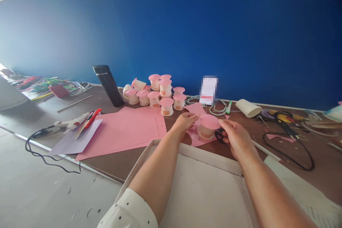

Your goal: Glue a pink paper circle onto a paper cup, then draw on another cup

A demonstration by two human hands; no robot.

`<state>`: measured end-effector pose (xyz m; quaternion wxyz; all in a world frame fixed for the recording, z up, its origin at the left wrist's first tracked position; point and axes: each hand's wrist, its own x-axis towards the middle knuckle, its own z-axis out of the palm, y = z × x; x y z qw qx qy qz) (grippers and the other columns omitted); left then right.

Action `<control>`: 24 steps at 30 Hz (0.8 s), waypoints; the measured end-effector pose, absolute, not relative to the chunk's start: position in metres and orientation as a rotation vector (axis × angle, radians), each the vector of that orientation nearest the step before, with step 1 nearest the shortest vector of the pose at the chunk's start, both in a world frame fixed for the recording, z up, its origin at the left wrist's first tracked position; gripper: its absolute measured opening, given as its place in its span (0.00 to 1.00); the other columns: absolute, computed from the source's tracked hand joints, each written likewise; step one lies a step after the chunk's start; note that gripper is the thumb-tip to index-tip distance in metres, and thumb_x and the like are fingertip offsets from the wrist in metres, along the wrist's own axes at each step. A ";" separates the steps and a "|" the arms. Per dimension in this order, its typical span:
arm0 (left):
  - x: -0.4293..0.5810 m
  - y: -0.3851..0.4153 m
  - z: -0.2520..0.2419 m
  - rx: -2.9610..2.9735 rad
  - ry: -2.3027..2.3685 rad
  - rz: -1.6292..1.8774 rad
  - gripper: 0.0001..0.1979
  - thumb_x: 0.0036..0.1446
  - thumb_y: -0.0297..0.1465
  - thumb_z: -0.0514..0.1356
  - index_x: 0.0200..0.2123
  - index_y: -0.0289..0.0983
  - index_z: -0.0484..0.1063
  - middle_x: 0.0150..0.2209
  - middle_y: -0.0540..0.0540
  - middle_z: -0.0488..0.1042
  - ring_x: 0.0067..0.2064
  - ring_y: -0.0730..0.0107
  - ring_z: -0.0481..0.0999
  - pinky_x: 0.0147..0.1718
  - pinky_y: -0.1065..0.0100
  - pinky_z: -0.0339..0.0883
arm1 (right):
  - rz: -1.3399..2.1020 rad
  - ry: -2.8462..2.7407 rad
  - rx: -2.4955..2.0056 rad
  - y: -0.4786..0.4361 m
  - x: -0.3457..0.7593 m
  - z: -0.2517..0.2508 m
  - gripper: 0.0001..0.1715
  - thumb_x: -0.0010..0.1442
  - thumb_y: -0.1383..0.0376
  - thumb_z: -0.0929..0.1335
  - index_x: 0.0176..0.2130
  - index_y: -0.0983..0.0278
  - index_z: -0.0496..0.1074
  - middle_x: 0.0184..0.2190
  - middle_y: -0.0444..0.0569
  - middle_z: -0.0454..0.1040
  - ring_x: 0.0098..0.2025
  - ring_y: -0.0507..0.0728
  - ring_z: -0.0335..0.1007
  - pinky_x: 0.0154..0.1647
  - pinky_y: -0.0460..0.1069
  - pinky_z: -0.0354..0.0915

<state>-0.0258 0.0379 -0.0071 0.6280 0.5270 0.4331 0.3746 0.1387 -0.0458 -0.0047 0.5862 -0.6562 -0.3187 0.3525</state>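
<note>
A small white paper cup (206, 133) stands upright before me, topped by a wider pink paper disc (210, 122). My left hand (185, 124) has its fingertips pinched at the disc's left edge. On the opposite side, my right hand (236, 137) is closed with thumb and fingers at the disc's right edge. Black scissors handles (219, 135) show beside the right fingers; I cannot tell whether they touch. Pink paper scraps (197, 140) lie under and around the cup. Further back, several similar cups with pink discs (166, 107) are grouped, some stacked or tipped over.
A shallow white box (205, 192) is in front of me. Leftward are pink sheets (128, 126), a glue gun (72, 123), a red cutter (92, 117) and a black flask (109, 85). Rightward lie a plain cup (248, 108), green marker (229, 107) and black cable (311, 156). A blue wall (187, 25) stands behind.
</note>
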 end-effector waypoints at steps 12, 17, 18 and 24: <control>0.002 0.024 -0.010 1.117 1.078 0.934 0.20 0.47 0.44 0.64 0.40 0.36 0.73 0.42 0.41 0.76 0.41 0.64 0.73 0.41 0.64 0.66 | 0.987 -0.729 -1.413 -0.043 0.134 -0.009 0.26 0.42 0.52 0.75 0.38 0.64 0.72 0.23 0.40 0.63 0.19 0.44 0.50 0.12 0.38 0.42; 0.003 0.022 -0.008 1.112 1.092 0.923 0.20 0.47 0.42 0.65 0.40 0.36 0.73 0.42 0.41 0.76 0.42 0.63 0.73 0.41 0.65 0.65 | 0.979 -0.729 -1.425 -0.043 0.134 -0.010 0.26 0.42 0.55 0.75 0.40 0.63 0.71 0.22 0.39 0.63 0.20 0.44 0.52 0.13 0.39 0.44; 0.003 0.022 -0.007 1.111 1.099 0.918 0.20 0.47 0.41 0.65 0.40 0.36 0.73 0.42 0.41 0.76 0.42 0.64 0.73 0.41 0.65 0.65 | 0.977 -0.732 -1.434 -0.043 0.134 -0.010 0.27 0.42 0.56 0.75 0.41 0.63 0.71 0.22 0.39 0.63 0.20 0.44 0.52 0.13 0.39 0.44; 0.002 0.019 -0.002 1.110 1.108 0.907 0.19 0.47 0.39 0.66 0.41 0.35 0.73 0.42 0.40 0.76 0.42 0.64 0.74 0.41 0.66 0.66 | 0.955 -0.768 -1.471 -0.045 0.132 -0.007 0.29 0.41 0.56 0.74 0.42 0.63 0.71 0.22 0.40 0.66 0.20 0.46 0.55 0.14 0.41 0.47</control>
